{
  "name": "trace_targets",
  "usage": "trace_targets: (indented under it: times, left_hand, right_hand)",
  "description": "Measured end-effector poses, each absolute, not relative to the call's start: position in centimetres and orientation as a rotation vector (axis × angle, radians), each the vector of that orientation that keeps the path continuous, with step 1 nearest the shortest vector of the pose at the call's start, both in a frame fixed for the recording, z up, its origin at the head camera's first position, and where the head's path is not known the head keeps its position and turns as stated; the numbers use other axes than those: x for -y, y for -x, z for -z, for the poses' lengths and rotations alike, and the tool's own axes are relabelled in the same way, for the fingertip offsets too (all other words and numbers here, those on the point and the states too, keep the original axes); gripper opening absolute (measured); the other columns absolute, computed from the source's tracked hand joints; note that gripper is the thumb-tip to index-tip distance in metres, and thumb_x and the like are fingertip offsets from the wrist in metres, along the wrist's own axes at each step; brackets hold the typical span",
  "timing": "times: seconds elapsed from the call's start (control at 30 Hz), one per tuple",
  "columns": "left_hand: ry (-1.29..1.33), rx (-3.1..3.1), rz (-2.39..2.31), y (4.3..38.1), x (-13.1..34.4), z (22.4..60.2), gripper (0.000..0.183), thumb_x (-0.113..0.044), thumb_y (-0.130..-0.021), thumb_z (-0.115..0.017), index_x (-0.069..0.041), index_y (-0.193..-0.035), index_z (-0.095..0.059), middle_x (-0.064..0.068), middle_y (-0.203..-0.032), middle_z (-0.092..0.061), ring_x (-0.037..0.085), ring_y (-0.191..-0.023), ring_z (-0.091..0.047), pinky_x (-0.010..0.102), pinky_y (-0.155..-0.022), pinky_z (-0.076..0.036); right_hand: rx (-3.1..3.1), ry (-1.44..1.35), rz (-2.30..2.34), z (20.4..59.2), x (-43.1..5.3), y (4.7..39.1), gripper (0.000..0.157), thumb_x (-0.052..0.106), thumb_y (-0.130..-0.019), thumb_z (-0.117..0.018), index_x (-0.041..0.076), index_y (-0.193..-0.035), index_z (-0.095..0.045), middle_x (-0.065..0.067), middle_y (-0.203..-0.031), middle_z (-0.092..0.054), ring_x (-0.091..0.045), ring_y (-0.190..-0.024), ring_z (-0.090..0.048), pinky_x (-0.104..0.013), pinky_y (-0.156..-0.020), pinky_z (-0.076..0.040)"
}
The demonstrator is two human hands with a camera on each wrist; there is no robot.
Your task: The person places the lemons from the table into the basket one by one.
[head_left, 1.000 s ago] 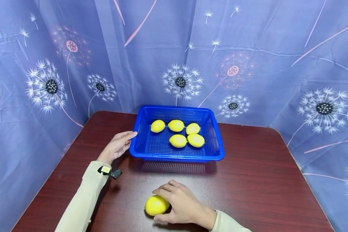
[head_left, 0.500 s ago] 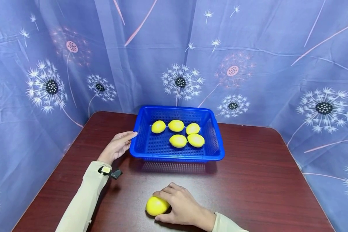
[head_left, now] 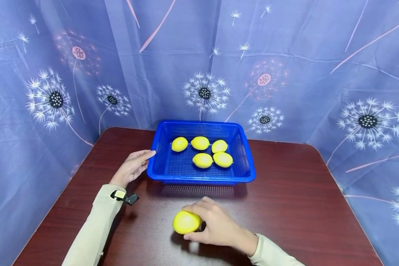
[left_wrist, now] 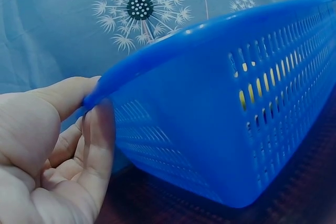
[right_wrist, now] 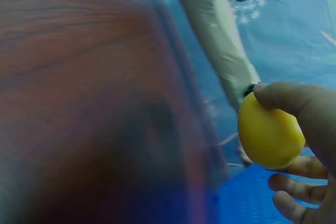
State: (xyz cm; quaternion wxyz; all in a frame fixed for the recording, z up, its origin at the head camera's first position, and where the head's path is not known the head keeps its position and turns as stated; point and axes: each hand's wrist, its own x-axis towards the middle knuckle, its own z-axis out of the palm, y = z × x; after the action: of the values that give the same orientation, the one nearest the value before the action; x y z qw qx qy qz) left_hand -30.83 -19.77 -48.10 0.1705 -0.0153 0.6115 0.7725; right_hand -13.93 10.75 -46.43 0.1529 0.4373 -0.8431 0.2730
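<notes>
My right hand (head_left: 216, 223) grips a yellow lemon (head_left: 187, 222) between thumb and fingers, held above the table in front of the basket. The right wrist view shows the same lemon (right_wrist: 270, 132) with the thumb on one side and fingers on the other. My left hand (head_left: 133, 167) pinches the left rim of a blue plastic basket (head_left: 199, 180); in the left wrist view the thumb lies over the rim and the fingers curl beneath it. Several lemons lie on the basket floor, among them one lemon (head_left: 179, 144) at the left and one lemon (head_left: 223, 159) at the right.
The basket stands toward the back of a dark reddish-brown wooden table (head_left: 296, 192). Behind and at both sides hangs a blue curtain (head_left: 173, 81) with dandelion prints. A small black device (head_left: 124, 197) is strapped at the left wrist.
My right hand has raised the lemon off the table and moved it slightly forward and to the right. My left hand keeps its hold on the basket rim.
</notes>
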Motion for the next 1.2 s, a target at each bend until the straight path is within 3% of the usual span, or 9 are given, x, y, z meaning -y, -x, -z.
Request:
trace_targets:
  times: [0.2,0.4,0.57,1.03,1.2]
  left_hand:
    - [0.026,-1.753,-2.19,30.6,19.7,47.7,0.017,-0.024,-0.091,-0.066,-0.009,-0.1,-0.063,-0.004,-0.085,-0.066,0.008,-0.077,-0.06,0.021,-0.07,-0.054]
    - [0.037,-1.73,-2.207,30.7,19.7,47.8,0.013,-0.021,-0.091,-0.067,-0.01,-0.097,-0.065,-0.004,-0.083,-0.066,0.008,-0.075,-0.06,0.02,-0.068,-0.054]
    - [0.046,-1.748,-2.204,30.9,19.7,47.9,0.015,-0.023,-0.091,-0.067,-0.01,-0.098,-0.065,-0.004,-0.083,-0.066,0.008,-0.074,-0.06,0.02,-0.067,-0.053]
    - [0.029,-1.723,-2.222,30.9,19.6,47.9,0.008,-0.02,-0.091,-0.067,-0.012,-0.092,-0.066,-0.005,-0.079,-0.064,0.006,-0.069,-0.058,0.018,-0.063,-0.052]
    - [0.02,-1.726,-2.211,31.0,19.8,48.0,0.01,-0.02,-0.092,-0.066,-0.011,-0.094,-0.065,-0.004,-0.079,-0.064,0.007,-0.069,-0.058,0.019,-0.064,-0.052]
  right_hand:
    - [2.441,-1.251,-0.728,42.2,-12.1,15.6,0.061,0.058,-0.071,-0.076,0.023,-0.118,-0.063,0.015,-0.106,-0.064,-0.004,-0.089,-0.052,-0.018,-0.07,-0.046]
    - [2.495,-1.234,-0.766,38.6,-13.0,18.0,0.06,0.05,-0.064,-0.084,0.026,-0.115,-0.063,0.017,-0.106,-0.061,-0.004,-0.092,-0.054,-0.022,-0.071,-0.046]
    - [2.523,-1.272,-0.783,36.6,-13.2,20.4,0.058,0.055,-0.068,-0.08,0.027,-0.116,-0.063,0.016,-0.111,-0.061,-0.005,-0.098,-0.053,-0.027,-0.075,-0.047]
    - [2.65,-1.455,-0.972,35.4,-11.9,28.2,0.053,0.052,-0.072,-0.079,0.032,-0.118,-0.062,0.021,-0.108,-0.061,-0.005,-0.09,-0.053,-0.03,-0.064,-0.051]
    - [2.687,-1.488,-0.98,35.7,-11.3,30.2,0.054,0.05,-0.072,-0.08,0.03,-0.118,-0.062,0.021,-0.105,-0.065,-0.005,-0.09,-0.055,-0.032,-0.07,-0.053]
